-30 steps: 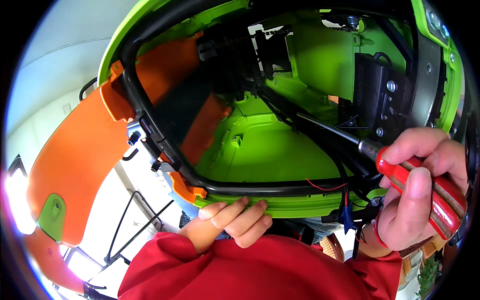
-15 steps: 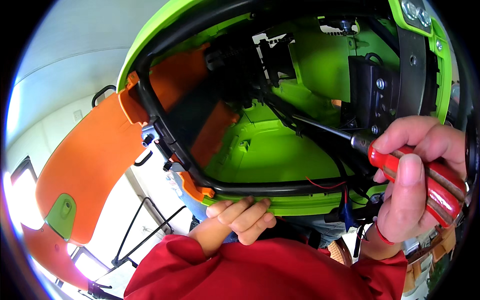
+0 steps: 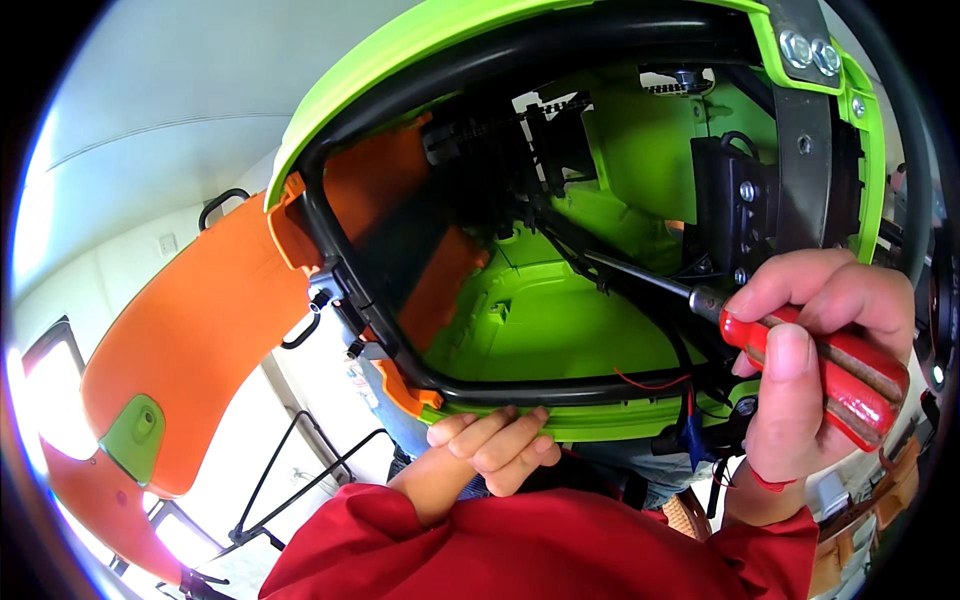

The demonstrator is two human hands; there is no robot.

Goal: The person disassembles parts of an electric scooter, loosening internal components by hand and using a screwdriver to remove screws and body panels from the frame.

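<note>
In my right hand [image 3: 805,365] is a screwdriver [image 3: 825,375] with a red and brown ribbed handle; fingers and thumb close round it. Its metal shaft points up and left into the opening of a green plastic shell [image 3: 560,335], over black cables [image 3: 560,235]. What the tip touches, if anything, cannot be made out. My left hand [image 3: 495,450] has its fingers curled over the shell's near lower edge, just below a black tubular frame [image 3: 560,390]. Thin red and blue wires [image 3: 690,425] hang at that edge between the two hands.
A large orange panel [image 3: 200,350] with a green inset curves away at the left. Metal clamps [image 3: 330,295] sit on the frame's left side. A black bracketed box [image 3: 735,190] and a bolted dark plate [image 3: 803,150] stand inside at the right. Cardboard boxes [image 3: 900,480] lie at lower right.
The shell, frame and orange panel sit slightly further right and lower in view. My right hand and screwdriver appear a little further left. Both holds look the same.
</note>
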